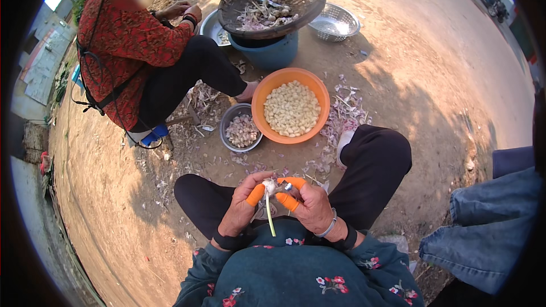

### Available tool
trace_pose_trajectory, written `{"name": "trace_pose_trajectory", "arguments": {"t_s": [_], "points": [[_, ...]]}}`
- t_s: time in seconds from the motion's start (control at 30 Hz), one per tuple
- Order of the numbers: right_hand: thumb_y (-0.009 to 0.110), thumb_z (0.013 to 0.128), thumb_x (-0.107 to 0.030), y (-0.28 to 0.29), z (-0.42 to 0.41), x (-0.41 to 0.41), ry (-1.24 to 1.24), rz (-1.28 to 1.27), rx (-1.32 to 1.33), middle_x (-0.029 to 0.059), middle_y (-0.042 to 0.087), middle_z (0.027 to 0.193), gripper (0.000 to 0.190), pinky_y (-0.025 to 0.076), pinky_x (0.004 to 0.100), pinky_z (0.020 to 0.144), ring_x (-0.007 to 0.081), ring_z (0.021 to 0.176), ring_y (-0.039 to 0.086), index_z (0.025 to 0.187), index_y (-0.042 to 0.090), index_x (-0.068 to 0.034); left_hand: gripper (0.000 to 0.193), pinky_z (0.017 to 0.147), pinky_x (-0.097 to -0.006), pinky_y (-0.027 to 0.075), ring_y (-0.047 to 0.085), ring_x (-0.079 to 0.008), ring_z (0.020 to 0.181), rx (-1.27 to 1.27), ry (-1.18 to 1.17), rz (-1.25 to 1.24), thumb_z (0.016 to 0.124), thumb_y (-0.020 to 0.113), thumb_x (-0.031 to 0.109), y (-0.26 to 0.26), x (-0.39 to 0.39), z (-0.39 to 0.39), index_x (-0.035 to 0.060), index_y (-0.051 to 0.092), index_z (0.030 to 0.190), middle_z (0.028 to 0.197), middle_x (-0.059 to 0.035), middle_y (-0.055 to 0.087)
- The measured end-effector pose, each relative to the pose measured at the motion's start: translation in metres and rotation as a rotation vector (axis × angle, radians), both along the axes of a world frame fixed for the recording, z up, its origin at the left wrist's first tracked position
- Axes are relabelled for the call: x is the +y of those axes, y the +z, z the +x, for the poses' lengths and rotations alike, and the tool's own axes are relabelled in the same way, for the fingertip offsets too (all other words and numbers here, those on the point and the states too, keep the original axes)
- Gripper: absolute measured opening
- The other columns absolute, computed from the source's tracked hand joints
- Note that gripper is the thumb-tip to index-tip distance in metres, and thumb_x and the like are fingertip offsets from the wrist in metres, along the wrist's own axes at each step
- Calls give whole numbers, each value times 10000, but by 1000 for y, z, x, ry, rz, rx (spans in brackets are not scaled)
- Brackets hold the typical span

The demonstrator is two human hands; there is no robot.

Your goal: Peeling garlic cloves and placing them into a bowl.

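Note:
My left hand, with an orange finger cot on its thumb, grips a garlic bulb whose pale green stalk hangs towards my lap. Beside the bulb, my right hand wears orange cots on thumb and index finger; a small object with a white and blue end sticks out between its fingers. Beyond my knees an orange plastic basin holds peeled garlic cloves. Left of it, a small grey bowl contains unpeeled cloves.
A co-worker in a red patterned top sits at upper left. A wicker basket of garlic rests on a blue bucket, between a metal basin and a metal colander. Garlic skins litter the ground. Denim shows at right.

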State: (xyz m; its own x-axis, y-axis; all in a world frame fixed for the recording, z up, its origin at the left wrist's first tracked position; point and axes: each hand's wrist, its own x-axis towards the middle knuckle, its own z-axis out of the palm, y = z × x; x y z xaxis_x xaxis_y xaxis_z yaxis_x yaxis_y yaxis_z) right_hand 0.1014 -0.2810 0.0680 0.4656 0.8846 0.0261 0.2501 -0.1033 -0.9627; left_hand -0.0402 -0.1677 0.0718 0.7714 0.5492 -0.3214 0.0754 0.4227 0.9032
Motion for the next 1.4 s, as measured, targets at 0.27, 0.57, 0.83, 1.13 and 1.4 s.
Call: {"name": "trace_pose_trajectory", "arguments": {"t_s": [0.27, 0.57, 0.83, 1.13, 1.4], "points": [[703, 793, -316, 0, 0, -1, -2, 3, -94, 77, 594, 631, 403, 462, 300, 502, 201, 552, 610, 1031, 603, -7, 249, 785, -216, 450, 562, -73, 882, -145, 14, -31, 924, 543, 145, -17, 3, -10, 10, 523, 1132, 995, -26, 599], [725, 786, -186, -7, -3, 7, 82, 53, 217, 23, 483, 570, 314, 397, 267, 478, 80, 516, 448, 999, 598, 7, 304, 756, -207, 446, 567, -75, 875, -184, -9, -71, 909, 574, 154, -15, 2, -6, 16, 469, 1159, 985, -42, 609], [700, 806, -131, -26, -13, 12, 25, 181, 546, -42, 505, 654, 279, 369, 227, 489, 45, 553, 417, 1028, 576, -17, 274, 786, -219, 454, 569, -86, 912, -230, 22, -34, 914, 570, 160, -17, 0, -3, 14, 487, 1130, 1024, -56, 610], [726, 766, -104, -33, -17, 11, -67, 223, 444, -10, 542, 659, 297, 411, 225, 510, 53, 564, 485, 1009, 572, -29, 286, 747, -249, 491, 590, -117, 875, -50, 21, 73, 944, 513, 207, -10, -4, 0, 12, 523, 1154, 1022, -67, 613], [764, 707, -206, -5, -3, 12, -57, 29, -71, 60, 612, 665, 359, 462, 292, 510, 193, 566, 608, 992, 603, -59, 281, 788, -269, 486, 607, -154, 892, -77, 42, 130, 954, 488, 220, -20, -3, 7, 2, 501, 1131, 1015, -98, 613]]}}
